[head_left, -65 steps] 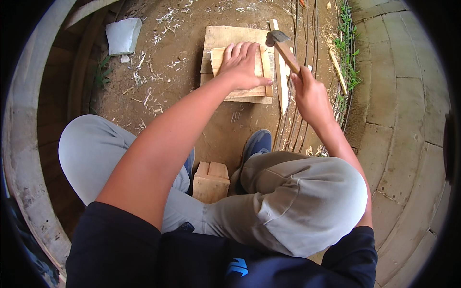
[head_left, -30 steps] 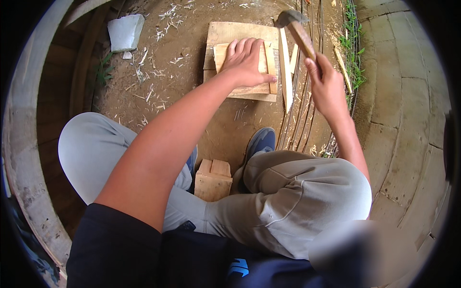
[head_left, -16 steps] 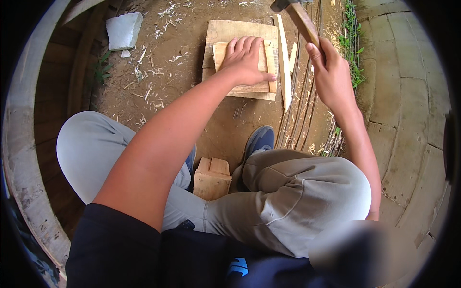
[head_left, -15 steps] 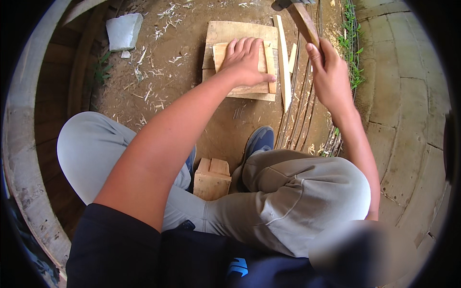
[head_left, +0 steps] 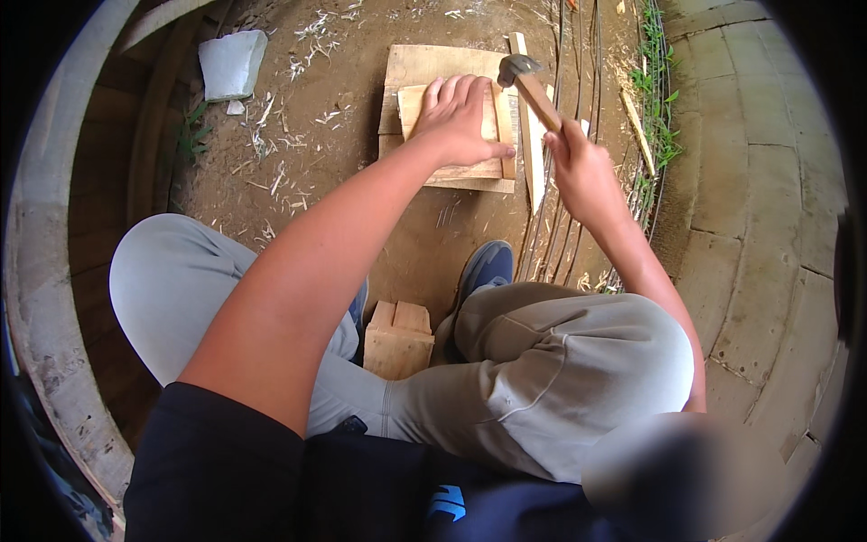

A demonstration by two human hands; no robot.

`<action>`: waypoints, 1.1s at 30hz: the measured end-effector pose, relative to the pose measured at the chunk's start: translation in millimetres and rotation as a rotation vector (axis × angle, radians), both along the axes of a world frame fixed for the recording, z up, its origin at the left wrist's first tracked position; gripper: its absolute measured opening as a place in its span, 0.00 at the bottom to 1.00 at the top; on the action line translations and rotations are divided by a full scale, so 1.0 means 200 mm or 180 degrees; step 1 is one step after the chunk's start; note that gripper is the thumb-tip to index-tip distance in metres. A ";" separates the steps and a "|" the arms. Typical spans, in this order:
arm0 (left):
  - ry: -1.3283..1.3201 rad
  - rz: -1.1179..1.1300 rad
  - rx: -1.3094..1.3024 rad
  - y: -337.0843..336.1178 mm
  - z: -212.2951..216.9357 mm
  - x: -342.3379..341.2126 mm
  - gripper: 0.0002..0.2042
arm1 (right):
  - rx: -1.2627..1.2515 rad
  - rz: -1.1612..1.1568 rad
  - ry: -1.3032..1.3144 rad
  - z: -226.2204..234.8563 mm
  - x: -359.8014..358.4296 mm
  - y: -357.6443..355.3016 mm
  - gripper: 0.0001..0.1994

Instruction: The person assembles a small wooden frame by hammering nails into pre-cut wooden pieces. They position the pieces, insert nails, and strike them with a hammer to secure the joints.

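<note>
Pinned the small panel (head_left: 412,107) w/ L hand (head_left: 454,126), spread nearly flat, fingers slightly fanned, thumb across the strip (head_left: 503,117). Closed R hand (head_left: 587,172) round the hammer (head_left: 539,101), low on its handle. Showed hammer head, in view, over the right edge of the wide board (head_left: 442,60), nr its upper-right corner; couldn't tell how high. Had panel on that board, reaching close to its lower edge, w/ strip along panel's right side. Called, prob., for firm palm pressure, thumb pulled well back, loose wrist, short square taps. Now materials: saw pale, flat, squarish wood in panel; narrow straight strip; faint grain on wide board; dark metal hammer head w/ brown wooden handle; dry-looking brown dirt (head_left: 388,257) w/ curly pale shavings (head_left: 312,36); thin slivers (head_left: 445,215), poss. nails, below board's lower edge
</note>
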State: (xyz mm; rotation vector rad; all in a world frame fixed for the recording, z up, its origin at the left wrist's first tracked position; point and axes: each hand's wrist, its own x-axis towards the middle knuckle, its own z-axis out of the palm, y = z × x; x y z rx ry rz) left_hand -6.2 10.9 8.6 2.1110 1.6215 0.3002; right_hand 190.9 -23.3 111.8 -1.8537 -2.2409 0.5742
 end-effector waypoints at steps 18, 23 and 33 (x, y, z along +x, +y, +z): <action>0.0079 0.0015 -0.0140 0.00 0.03 -0.02 0.61 | 0.0727 -0.0005 0.0371 0.25 -0.08 0.04 0.15; 0.0128 0.0011 -0.0140 0.00 0.02 0.00 0.62 | 0.0133 0.0180 -0.0023 0.12 0.00 0.06 0.16; 0.0064 -0.0030 -0.0080 0.00 0.01 0.00 0.61 | 0.0342 0.0164 -0.0063 0.04 0.00 0.09 0.18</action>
